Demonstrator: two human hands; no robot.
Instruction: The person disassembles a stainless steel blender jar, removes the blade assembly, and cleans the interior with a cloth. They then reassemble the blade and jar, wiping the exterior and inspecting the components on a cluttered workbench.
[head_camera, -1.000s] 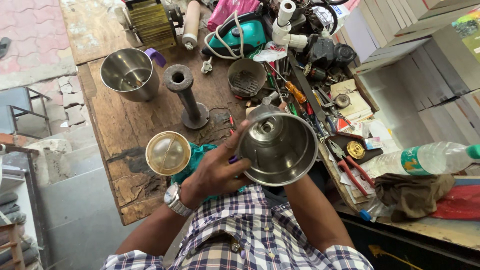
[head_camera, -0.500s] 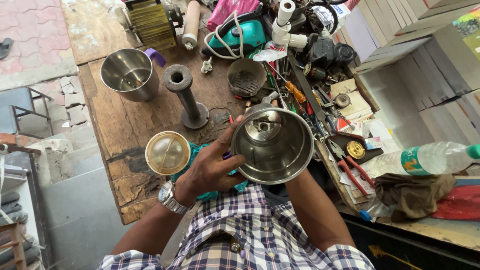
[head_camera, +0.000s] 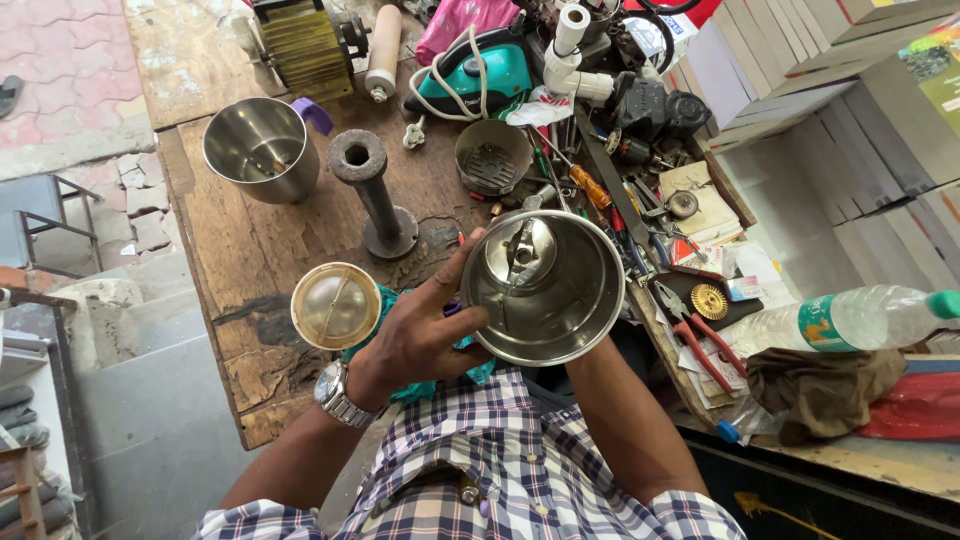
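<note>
Left hand (head_camera: 425, 335) clamped on rim of steel mixer jar (head_camera: 545, 290), held tilted above wooden bench (head_camera: 240, 250), blade visible inside. Right hand hidden behind jar, grip unclear. Round lid (head_camera: 335, 305) just beside left hand.

Steel jar (head_camera: 545, 290) now tilts further toward the camera than a second ago, blade at its bottom more exposed; left hand (head_camera: 420, 335) slides higher along its left rim, thumb up.
</note>
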